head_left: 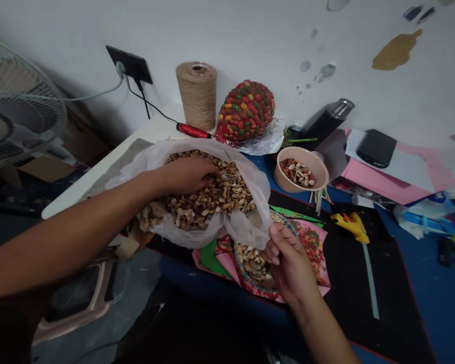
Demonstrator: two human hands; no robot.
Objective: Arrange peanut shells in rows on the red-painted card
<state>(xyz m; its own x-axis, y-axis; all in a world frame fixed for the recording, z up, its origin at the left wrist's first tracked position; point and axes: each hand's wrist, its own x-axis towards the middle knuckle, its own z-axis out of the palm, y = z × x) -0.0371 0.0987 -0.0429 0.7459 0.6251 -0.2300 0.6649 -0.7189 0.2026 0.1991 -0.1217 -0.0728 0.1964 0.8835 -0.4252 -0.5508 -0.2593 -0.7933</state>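
A clear plastic bag [246,227] full of pale nut shells [212,194] lies open on the table edge. My left hand [185,174] reaches into the bag, fingers curled down into the shells; what they hold is hidden. My right hand [290,263] is closed, pinching the bag's near rim. Under that hand lies a round patterned plate [252,265] with more shells on it, resting on pink and green paper sheets [210,258].
A beige bowl [318,167] of shells, a spool of jute twine [197,93], a shell-covered coloured ball [246,108], a red tool [193,130], a yellow glue gun [351,222], a black flask [326,121] and a phone [375,147] crowd the table. A fan [11,116] stands left.
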